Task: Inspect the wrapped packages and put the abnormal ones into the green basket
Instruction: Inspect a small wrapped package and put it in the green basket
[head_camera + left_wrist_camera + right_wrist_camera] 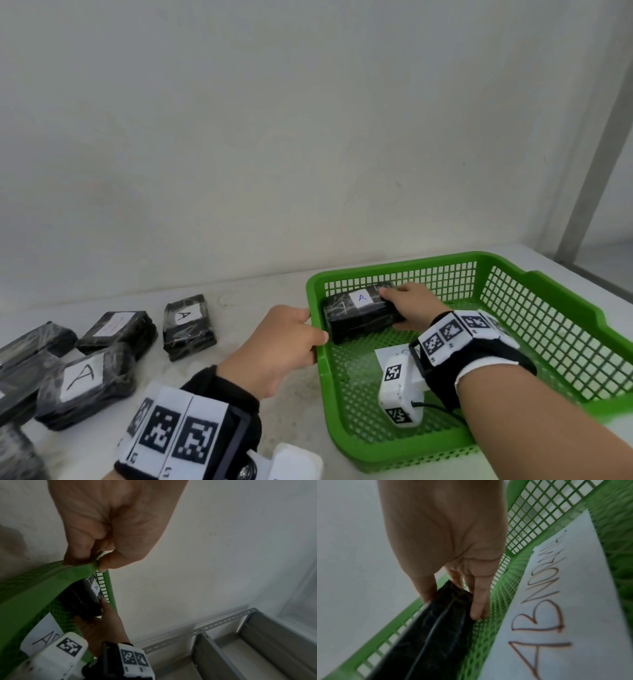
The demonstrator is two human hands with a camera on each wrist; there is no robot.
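Observation:
A green mesh basket (534, 329) stands on the table at the right. Inside its far left corner lies a black wrapped package (356, 313) with a white label marked A. My right hand (407, 305) grips that package's right end, thumb on top and fingers under its near side (477, 609). The package (436, 635) rests on the basket floor (481, 642). My left hand (284, 342) pinches the basket's left rim (82, 569) between thumb and fingers. The same package (84, 599) shows past that rim.
A white paper sheet (556, 608) with ABNORMAL written on it lies on the basket floor. Several black wrapped packages (188, 325) lie on the table to the left, some labelled A (82, 380). A white wall stands behind; a grey metal shelf frame (240, 642) is at the right.

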